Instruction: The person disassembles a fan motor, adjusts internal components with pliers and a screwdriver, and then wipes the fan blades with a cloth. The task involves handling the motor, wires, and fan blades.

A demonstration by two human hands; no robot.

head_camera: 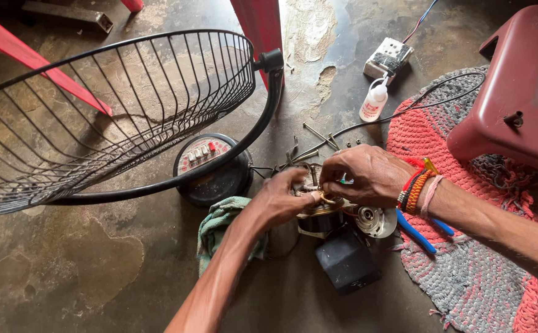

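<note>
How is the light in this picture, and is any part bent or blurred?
Head view: daylight falls on the floor at top; the wide lens bows the fan guard; both the left hand and right hand look sharp over the motor.

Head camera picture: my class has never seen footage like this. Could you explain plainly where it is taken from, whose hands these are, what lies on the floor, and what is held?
The one picture comes from a camera worn on a person's head, looking down at their own bare hands over a stained concrete floor. The left hand and right hand meet over a small electric fan motor; both pinch at wiring on its top, though what the fingers grip is too small to tell. Beside it lie a black wire fan guard, the round fan base with buttons, a green cloth, a black cover, loose screws, a small white bottle, blue-handled pliers, a woven rug and a maroon plastic stool.
</note>
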